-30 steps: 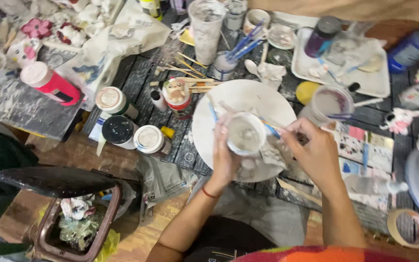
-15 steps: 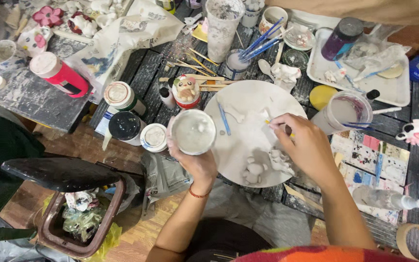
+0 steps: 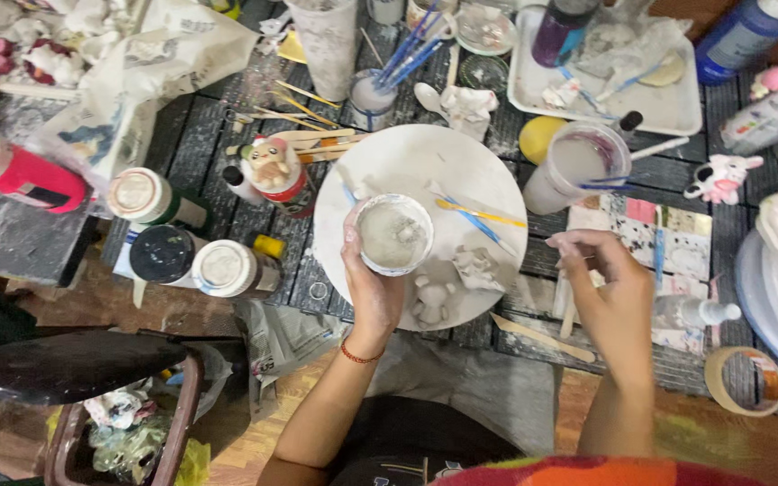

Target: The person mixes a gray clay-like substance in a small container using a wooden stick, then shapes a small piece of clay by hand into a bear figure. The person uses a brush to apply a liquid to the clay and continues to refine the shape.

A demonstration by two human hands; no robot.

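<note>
The left hand [image 3: 373, 292] holds a small round white cup [image 3: 393, 234] of pale, cloudy liquid, its grip wrapped around the cup's side from below with the thumb up along the left rim; the cup hangs upright over the near left part of a big white round plate [image 3: 407, 162] that sits on the dark slatted counter [image 3: 195, 135]. On the plate lie a yellow-handled tool [image 3: 479, 213] and a blue-handled one [image 3: 488, 232] crossing each other, and near its front edge stand two small unpainted clay figures [image 3: 452, 283]. The right hand [image 3: 610, 288] hovers to the right of the plate, over a paint-spotted sheet [image 3: 677, 225], its grip narrow, thumb and fingertips pinched on a thin stick-like tool [image 3: 562, 238] that is too slim to make out further. Just beyond that hand stands a clear plastic cup [image 3: 578, 166] of cloudy water. To the left of the plate stand three paint bottles with round lids [image 3: 182, 243] and a small painted figure [image 3: 270, 166]; a pink bottle [image 3: 15, 175] lies farther left. A jar of brushes [image 3: 375, 99] stands behind the plate, a white tray [image 3: 668, 108] at the back right, and a roll of tape [image 3: 745, 380] near the front right edge.
</note>
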